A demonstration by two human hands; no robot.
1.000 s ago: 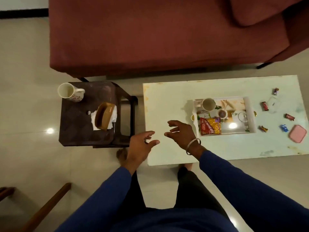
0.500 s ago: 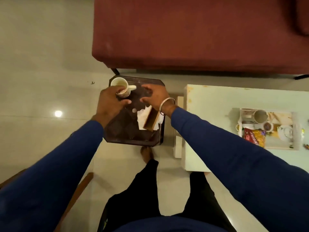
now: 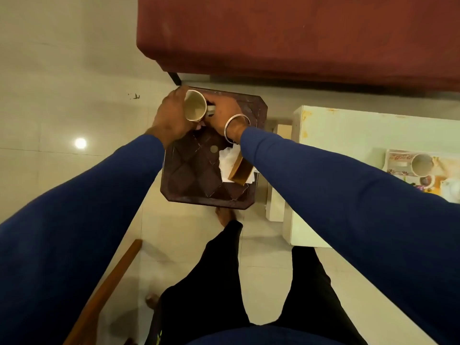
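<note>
A pale tiled floor ran before a maroon sofa, a small dark counter (image 3: 199, 175) beside it. Over its far left corner the cup (image 3: 195, 107) tilted, mouth toward the camera, left hand (image 3: 171, 118) wrapped round its body, right hand (image 3: 224, 113) curled at the handle. Probably ceramic: light, rigid, breakable, best carried by the handle. No writing was legible.

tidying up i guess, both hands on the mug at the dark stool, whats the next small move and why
Probably lift the mug clear of the stool and carry it right toward the tray: the left hand wraps its body, the right hand holds its handle, it looks empty.
</note>
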